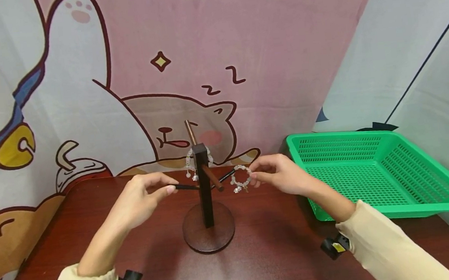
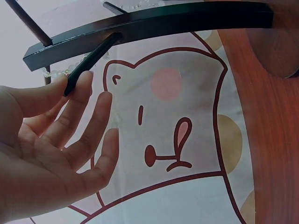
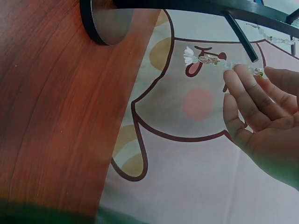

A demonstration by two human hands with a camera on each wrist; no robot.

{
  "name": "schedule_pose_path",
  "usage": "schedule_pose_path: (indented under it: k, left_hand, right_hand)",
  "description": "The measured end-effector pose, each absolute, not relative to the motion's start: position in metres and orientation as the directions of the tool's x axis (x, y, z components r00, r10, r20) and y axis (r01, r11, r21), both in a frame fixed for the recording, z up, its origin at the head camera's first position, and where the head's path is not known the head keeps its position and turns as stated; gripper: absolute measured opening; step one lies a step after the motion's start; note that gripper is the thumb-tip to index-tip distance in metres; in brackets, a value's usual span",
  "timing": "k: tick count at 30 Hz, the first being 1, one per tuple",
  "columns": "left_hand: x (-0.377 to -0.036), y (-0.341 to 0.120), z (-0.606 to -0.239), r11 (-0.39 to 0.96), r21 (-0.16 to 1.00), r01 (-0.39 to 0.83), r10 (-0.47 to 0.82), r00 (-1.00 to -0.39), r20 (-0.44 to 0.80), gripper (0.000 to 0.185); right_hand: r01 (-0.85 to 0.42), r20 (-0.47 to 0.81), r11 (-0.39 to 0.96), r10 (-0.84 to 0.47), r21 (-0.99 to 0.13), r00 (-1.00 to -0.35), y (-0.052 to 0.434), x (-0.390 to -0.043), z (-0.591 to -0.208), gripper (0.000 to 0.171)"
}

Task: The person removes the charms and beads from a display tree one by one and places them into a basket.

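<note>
A dark wooden stand point(image 1: 205, 196) with a round base and several pegs stands mid-table. My left hand point(image 1: 141, 200) pinches the tip of its left peg point(image 2: 93, 60) between thumb and index finger, the other fingers spread loosely. On the other side, my right hand point(image 1: 278, 175) pinches a clear beaded bracelet point(image 1: 238, 187) with small charms. That bracelet is right at the tip of the right peg point(image 3: 240, 36); in the right wrist view a white flower-shaped charm point(image 3: 190, 56) shows at one end. Another beaded bracelet point(image 1: 188, 161) hangs behind the post, partly hidden by it.
A green plastic basket point(image 1: 377, 211) sits on the right of the reddish-brown table point(image 1: 260, 262). One peg point(image 1: 213, 179) juts toward me from the post, and another point(image 1: 191, 132) points up and back. A cartoon-printed cloth point(image 1: 281, 53) hangs behind the table.
</note>
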State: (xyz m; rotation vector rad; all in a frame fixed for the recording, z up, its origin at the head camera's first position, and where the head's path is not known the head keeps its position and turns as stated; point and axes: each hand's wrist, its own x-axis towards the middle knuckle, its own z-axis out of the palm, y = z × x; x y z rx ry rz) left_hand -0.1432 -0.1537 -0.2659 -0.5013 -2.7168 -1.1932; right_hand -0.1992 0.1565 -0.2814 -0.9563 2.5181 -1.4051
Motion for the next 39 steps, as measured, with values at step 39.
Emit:
schedule_pose_path:
  k: [39]
  left_hand:
    - [-0.142,-0.154,-0.265,0.620,0.701,0.353,0.245,-0.936,0.255,0.010]
  right_hand:
    - [-0.400,0.127,0.508,-0.489,-0.763,-0.863,0.252,-0.168,-0.282,0.015]
